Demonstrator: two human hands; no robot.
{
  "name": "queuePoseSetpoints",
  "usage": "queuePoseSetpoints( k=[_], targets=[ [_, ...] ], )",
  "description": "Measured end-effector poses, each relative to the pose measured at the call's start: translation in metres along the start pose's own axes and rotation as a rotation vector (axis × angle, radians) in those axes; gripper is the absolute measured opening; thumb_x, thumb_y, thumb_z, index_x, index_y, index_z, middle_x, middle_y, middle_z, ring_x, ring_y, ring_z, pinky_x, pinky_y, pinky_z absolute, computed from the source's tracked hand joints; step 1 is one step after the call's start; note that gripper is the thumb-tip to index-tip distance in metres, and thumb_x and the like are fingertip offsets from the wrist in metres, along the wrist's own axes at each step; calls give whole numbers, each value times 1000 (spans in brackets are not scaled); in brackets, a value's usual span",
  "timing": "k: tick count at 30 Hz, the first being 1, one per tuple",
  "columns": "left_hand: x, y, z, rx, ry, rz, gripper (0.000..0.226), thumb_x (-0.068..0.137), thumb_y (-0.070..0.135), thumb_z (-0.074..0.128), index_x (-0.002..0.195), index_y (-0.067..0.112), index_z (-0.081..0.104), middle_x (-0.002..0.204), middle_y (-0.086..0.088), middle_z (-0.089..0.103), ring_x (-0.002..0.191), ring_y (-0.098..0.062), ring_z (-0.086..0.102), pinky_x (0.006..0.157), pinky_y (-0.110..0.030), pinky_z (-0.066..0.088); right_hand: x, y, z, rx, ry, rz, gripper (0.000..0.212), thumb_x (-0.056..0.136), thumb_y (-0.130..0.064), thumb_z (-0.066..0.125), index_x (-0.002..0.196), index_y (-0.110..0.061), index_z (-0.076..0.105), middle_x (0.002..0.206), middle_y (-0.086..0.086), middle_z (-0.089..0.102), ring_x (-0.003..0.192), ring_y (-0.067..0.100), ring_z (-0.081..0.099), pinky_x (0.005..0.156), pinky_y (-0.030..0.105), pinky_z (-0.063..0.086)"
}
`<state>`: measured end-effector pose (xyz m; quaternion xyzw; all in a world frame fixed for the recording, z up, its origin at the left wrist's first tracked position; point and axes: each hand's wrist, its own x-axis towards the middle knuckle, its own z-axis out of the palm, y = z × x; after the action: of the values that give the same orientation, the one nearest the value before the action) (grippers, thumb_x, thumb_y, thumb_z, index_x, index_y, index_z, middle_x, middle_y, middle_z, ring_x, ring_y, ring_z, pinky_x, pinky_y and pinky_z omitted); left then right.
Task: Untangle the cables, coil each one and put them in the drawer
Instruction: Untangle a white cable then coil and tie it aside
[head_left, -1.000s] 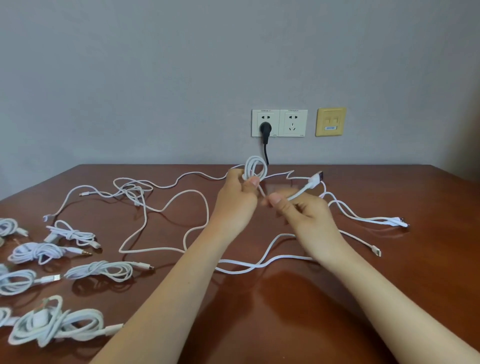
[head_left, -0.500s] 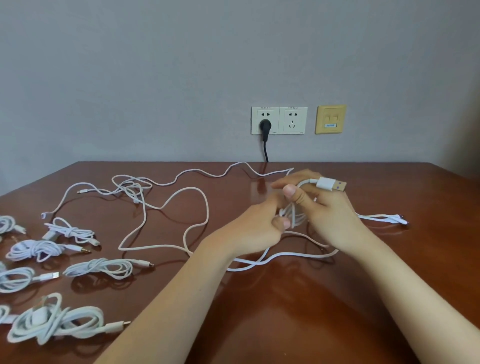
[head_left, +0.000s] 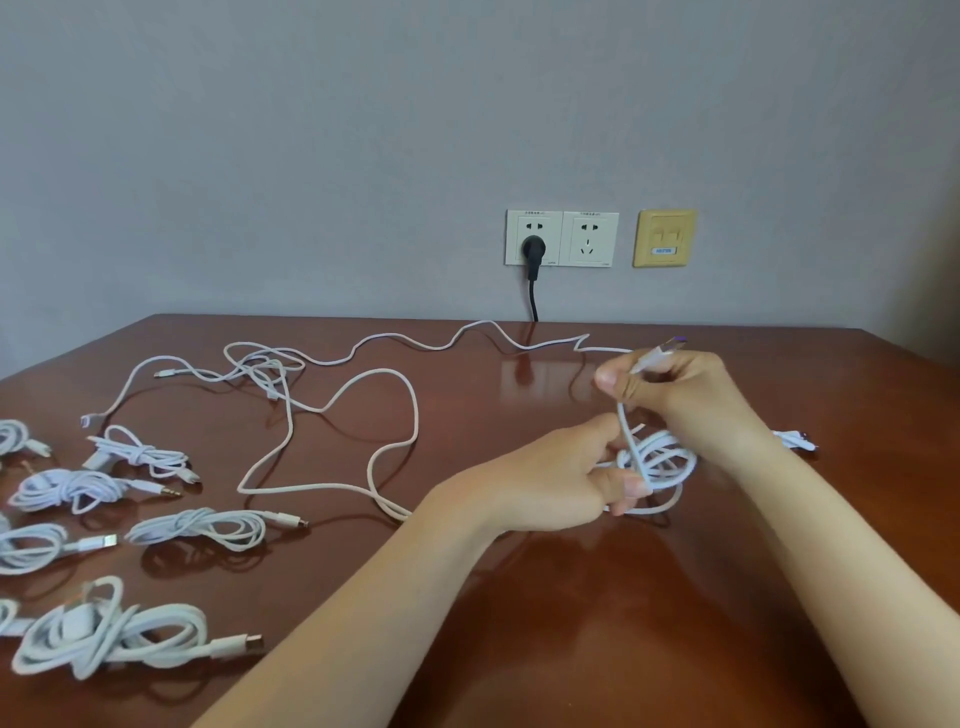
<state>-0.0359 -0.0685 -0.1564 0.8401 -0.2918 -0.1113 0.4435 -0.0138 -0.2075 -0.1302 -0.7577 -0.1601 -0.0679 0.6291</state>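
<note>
My left hand (head_left: 566, 478) grips a small coil of white cable (head_left: 657, 460) just above the brown table (head_left: 519, 649), right of centre. My right hand (head_left: 680, 395) pinches the free end of that same cable near its USB plug (head_left: 670, 347), holding it up and behind the coil. A long loose white cable (head_left: 363, 415) snakes across the middle of the table, tangled with another (head_left: 249, 364) at the back left. No drawer is in view.
Several coiled white cables (head_left: 197, 527) lie in rows at the left edge, one large coil (head_left: 104, 634) nearest me. Another white connector (head_left: 795, 439) lies to the right of my right hand. A black plug (head_left: 532, 249) sits in the wall socket behind the table.
The hands dropped from chest height toward the table and shifted right. The cable has gathered into more loops in my left hand, and my right hand carried the USB end around the coil.
</note>
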Motion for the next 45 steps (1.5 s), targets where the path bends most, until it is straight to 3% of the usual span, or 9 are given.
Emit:
queuePoseSetpoints(
  k=[9,11,22,25,28,32,36,42,45],
  targets=[
    [4,0,-4,-215,196,136,20,94,4,47,84,19,40,52,17,54,51,6,49,58,-15,34,6,12,-6,287,22,389,31,92,3,46,79,-8,71,84,12,66,65,23,66,60,28,55],
    [6,-3,-8,-219,287,149,20,96,5,43,83,19,39,51,18,53,47,4,44,56,-16,32,6,14,1,322,39,383,24,89,5,49,72,-3,66,66,12,58,40,8,50,37,16,41],
    [17,-11,-17,-300,769,-63,14,98,20,40,85,25,43,66,3,52,55,-14,42,55,-30,33,-8,14,39,-224,321,-218,13,81,-16,65,69,-23,64,49,-2,58,47,13,53,57,24,44],
    [16,-8,-19,-329,809,-96,8,97,21,41,94,27,46,89,-15,62,76,-40,53,76,-47,46,-15,13,42,-292,251,-359,28,80,-7,64,71,-33,61,57,-2,62,57,17,58,59,25,46],
    [13,-10,-25,-241,811,-38,22,97,17,39,85,28,53,79,-2,60,75,-28,51,72,-39,41,-18,13,43,-232,63,-395,29,85,-9,58,84,-37,61,64,-18,64,65,5,61,65,13,46],
    [12,-14,-28,-217,798,-15,23,96,13,39,82,27,51,65,7,49,60,-14,44,61,-31,34,-13,17,40,-64,-51,-341,16,87,-27,47,87,-31,63,71,-11,66,69,16,64,73,31,54],
    [12,-14,-22,-254,738,-16,24,96,14,41,78,27,49,52,12,49,52,-11,41,50,-28,30,-11,14,42,46,11,-254,28,95,-21,49,69,-17,59,56,-3,58,51,15,54,54,26,50],
    [8,-11,-11,-222,695,-53,25,94,17,41,72,28,45,86,-2,58,56,-11,43,52,-28,32,-9,10,40,226,55,56,32,90,-21,56,61,-9,58,48,4,48,42,15,43,38,20,36],
    [9,-9,-7,-247,714,-7,15,88,23,45,73,24,46,70,7,56,51,-11,41,53,-29,32,-8,7,39,303,77,142,33,89,-21,58,60,-7,58,46,4,45,40,14,41,36,19,33]
  ],
)
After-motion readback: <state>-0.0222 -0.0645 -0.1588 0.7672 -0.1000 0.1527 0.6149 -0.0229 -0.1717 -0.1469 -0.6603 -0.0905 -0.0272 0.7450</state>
